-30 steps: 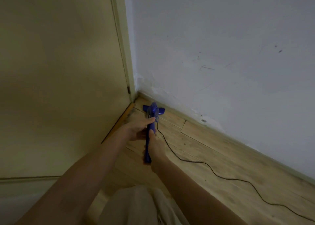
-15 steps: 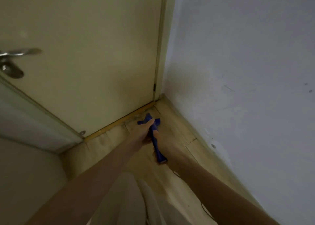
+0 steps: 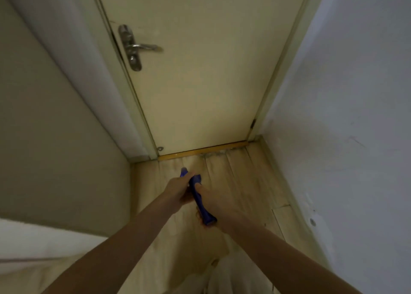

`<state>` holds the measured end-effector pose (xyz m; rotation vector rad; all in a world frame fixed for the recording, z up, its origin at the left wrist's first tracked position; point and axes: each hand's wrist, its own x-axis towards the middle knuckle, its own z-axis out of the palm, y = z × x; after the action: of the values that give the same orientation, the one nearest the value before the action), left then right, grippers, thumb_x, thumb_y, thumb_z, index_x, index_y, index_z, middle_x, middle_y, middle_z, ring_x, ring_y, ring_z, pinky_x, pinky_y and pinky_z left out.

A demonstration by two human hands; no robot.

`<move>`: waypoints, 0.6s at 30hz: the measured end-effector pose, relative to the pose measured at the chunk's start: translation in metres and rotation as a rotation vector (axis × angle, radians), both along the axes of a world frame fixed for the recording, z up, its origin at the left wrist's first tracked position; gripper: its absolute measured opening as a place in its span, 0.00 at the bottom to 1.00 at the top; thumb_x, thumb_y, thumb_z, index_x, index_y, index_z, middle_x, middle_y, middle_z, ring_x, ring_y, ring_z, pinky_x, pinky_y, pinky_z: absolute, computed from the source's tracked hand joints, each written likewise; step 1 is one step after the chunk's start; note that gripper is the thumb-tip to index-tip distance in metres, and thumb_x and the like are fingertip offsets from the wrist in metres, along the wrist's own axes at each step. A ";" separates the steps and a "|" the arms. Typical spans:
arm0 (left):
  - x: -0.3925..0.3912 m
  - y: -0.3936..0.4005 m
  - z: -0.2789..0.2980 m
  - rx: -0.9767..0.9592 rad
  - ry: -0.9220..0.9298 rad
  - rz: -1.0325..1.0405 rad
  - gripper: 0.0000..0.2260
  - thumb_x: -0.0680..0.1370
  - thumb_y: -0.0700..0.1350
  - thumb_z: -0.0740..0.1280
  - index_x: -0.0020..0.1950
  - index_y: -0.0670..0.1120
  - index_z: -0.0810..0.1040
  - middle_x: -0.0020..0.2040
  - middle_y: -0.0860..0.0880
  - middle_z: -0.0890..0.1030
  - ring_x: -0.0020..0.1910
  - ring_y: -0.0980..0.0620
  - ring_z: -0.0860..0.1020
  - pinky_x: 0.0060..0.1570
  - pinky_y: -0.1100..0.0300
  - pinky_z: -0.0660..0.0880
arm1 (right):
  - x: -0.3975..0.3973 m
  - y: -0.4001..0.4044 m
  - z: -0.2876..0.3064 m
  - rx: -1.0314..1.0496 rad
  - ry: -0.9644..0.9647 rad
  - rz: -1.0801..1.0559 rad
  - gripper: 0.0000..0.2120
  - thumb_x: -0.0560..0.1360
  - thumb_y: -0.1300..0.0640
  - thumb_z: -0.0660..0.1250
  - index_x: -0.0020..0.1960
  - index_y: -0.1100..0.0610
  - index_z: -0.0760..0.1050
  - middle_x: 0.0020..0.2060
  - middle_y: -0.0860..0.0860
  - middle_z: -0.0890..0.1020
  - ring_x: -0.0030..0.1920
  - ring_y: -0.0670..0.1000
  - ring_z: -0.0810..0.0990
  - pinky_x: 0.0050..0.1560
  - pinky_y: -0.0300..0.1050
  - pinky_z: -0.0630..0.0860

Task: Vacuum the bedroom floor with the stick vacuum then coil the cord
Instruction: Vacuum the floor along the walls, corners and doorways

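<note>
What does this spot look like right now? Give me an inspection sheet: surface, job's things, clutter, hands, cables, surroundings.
Surface: light wood plank floor, with dark smudges near the door threshold.
Job's things: blue vacuum handle, held out over the floor and pointing toward the door; its head is not visible.
Clutter: nothing seen.
Hands: left hand grips the upper part of the handle; right hand grips lower down.
Cables: nothing seen in this view.
Surroundings: closed cream door with a metal lever handle, white wall on the right, pale panel on the left.
</note>
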<state>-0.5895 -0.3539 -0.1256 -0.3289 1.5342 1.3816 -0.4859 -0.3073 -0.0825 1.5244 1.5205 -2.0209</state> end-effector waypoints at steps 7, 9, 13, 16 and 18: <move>0.007 -0.084 0.009 0.009 -0.018 0.040 0.20 0.78 0.47 0.69 0.63 0.36 0.73 0.54 0.37 0.81 0.46 0.43 0.82 0.31 0.56 0.79 | 0.013 -0.078 0.012 0.029 -0.025 0.095 0.21 0.80 0.42 0.59 0.54 0.62 0.73 0.29 0.53 0.76 0.20 0.46 0.74 0.22 0.38 0.71; 0.010 -0.107 0.005 -0.002 -0.028 0.050 0.20 0.77 0.47 0.69 0.63 0.37 0.72 0.54 0.38 0.81 0.45 0.44 0.82 0.29 0.57 0.78 | 0.017 -0.097 0.010 0.027 -0.053 0.104 0.24 0.80 0.42 0.59 0.58 0.64 0.72 0.31 0.54 0.77 0.22 0.47 0.74 0.22 0.38 0.71; 0.015 -0.146 -0.013 0.012 -0.079 0.050 0.18 0.77 0.46 0.69 0.63 0.39 0.73 0.51 0.40 0.81 0.43 0.46 0.82 0.35 0.54 0.79 | 0.026 -0.134 -0.006 0.007 -0.082 0.150 0.28 0.80 0.40 0.58 0.60 0.66 0.73 0.33 0.55 0.78 0.26 0.49 0.75 0.26 0.42 0.73; 0.013 -0.156 -0.020 0.008 -0.049 0.040 0.16 0.79 0.47 0.67 0.62 0.40 0.73 0.46 0.42 0.81 0.40 0.48 0.81 0.32 0.56 0.78 | 0.021 -0.143 -0.014 0.038 -0.075 0.189 0.26 0.80 0.41 0.57 0.59 0.65 0.73 0.34 0.54 0.77 0.28 0.49 0.75 0.26 0.40 0.72; 0.008 -0.151 -0.022 0.004 -0.037 0.041 0.16 0.79 0.48 0.67 0.63 0.40 0.72 0.48 0.41 0.80 0.42 0.47 0.81 0.34 0.55 0.78 | 0.015 -0.138 -0.019 0.067 -0.067 0.208 0.26 0.81 0.41 0.57 0.60 0.65 0.72 0.34 0.54 0.77 0.27 0.47 0.75 0.23 0.37 0.71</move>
<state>-0.5816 -0.5045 -0.1471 -0.3831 1.5018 1.4032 -0.4705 -0.4450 -0.1015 1.3774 1.6603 -1.8037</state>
